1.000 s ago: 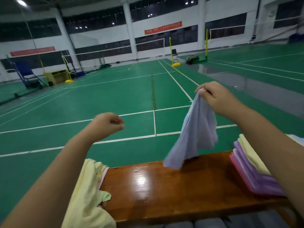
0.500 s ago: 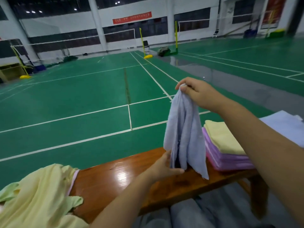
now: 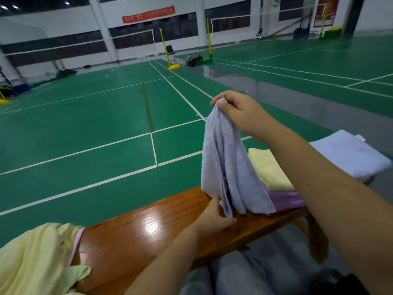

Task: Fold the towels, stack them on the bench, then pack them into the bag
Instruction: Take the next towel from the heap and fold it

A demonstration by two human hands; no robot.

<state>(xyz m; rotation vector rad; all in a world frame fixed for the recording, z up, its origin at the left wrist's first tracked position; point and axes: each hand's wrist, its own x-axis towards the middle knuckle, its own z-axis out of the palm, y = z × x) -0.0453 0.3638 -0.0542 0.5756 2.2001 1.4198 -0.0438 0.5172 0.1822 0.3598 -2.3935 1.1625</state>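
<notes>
**Lavender towel hanging over the bench**

Nearest me, on the left end of the wooden bench (image 3: 131, 237), lies a heap of loose yellow towels (image 3: 36, 260), unfolded. Over the middle of the bench I hold the lavender towel (image 3: 225, 167) with its long axis running top to bottom, its bottom edge just at the bench top. My left hand (image 3: 212, 218) pinches a lower corner between thumb and fingers; my right hand (image 3: 240, 111) is curled round the bunched top, above the bench. To the right of the hanging towel, the folded stack (image 3: 276, 188) sits on the bench, yellow on top of purple, with a white folded towel (image 3: 350, 154) at the bench's right end. Beyond the bench, on the far wall, hangs a red banner (image 3: 148, 13); I cannot read its writing.
</notes>
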